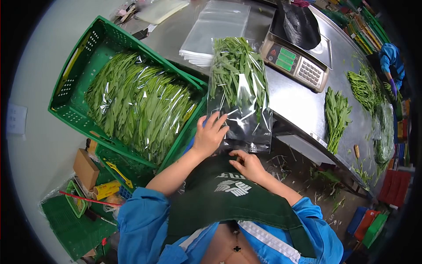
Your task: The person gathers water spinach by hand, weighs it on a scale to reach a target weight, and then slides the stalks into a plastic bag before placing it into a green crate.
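Note:
A clear plastic bag (241,125) of leafy green vegetables (235,57) lies at the table's near edge, its leaves toward the far end. The bag's near part is flat, without greens. My left hand (210,135) rests on the bag's left side near its lower end, fingers spread. Just below the bag's near edge is my right hand (249,166), its thumb and fingers apart, with nothing visible between them. To the left, a green crate (127,37) holds several bagged bundles of greens (140,101) packed side by side.
A stack of clear bags (215,28) lies behind the filled bag. A digital scale (294,66) stands at its right. Loose bundles of greens (336,116) and a wooden-handled tool (356,152) lie farther right. Another person (391,61) is at the far right.

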Motion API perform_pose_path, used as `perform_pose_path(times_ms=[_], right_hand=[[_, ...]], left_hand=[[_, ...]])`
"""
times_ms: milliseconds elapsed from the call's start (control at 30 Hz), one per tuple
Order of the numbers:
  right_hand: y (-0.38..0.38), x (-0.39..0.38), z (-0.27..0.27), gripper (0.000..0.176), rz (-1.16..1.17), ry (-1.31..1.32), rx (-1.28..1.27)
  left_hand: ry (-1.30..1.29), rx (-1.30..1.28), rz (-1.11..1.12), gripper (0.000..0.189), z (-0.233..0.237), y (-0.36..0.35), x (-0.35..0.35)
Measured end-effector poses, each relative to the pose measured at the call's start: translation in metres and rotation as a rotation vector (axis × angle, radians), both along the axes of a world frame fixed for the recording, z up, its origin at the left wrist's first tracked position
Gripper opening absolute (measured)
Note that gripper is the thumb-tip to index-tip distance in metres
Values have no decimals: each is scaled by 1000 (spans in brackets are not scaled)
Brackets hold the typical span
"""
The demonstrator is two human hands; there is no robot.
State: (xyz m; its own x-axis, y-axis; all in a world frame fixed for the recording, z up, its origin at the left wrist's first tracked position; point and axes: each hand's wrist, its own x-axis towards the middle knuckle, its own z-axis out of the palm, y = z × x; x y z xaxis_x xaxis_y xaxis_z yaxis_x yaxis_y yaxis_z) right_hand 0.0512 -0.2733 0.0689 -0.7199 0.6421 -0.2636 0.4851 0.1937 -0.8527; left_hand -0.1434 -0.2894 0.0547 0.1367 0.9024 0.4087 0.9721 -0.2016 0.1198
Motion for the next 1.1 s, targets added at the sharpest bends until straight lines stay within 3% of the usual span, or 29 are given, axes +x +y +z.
perform_pose_path(times_ms=[100,233,300,400,467,600,700,833,867,900,967,1000,1033,1100], right_hand=[[7,-22,-1,41,-28,2,-6],[51,-71,-12,42,-592,393,173],[96,-88,-39,37,-759,396,539],[139,-103,-31,33,-893,375,519],[162,-109,-36,33,-970,99,712],[194,-114,-39,32,-980,-6,422],[195,-110,-33,32,-948,-121,418],[203,-104,-54,28,-886,-85,518],[201,-103,-46,28,-883,-128,490],[197,-102,-41,28,-877,-127,491],[195,-100,-34,29,-820,-170,473],[195,-99,-33,28,-808,-145,470],[195,-98,-37,28,-805,-145,476],[190,-95,-51,25,-739,-164,549]], left_hand=[[-190,31,-1,15,23,4,11],[-272,144,26,20,32,12,20],[-317,164,-33,19,34,14,23],[-307,164,-53,20,41,16,28],[-309,170,-59,19,40,16,30],[-306,144,-68,20,41,15,34],[-308,69,-104,21,41,14,35],[-503,22,-366,35,40,50,25],[-698,62,-325,32,40,76,18],[-806,-109,-187,33,48,104,8],[-685,-35,-130,36,23,166,-6],[-452,-92,-129,39,15,184,-11],[-455,-86,-128,39,4,195,-16],[-241,-515,-166,41,-17,207,-21]])
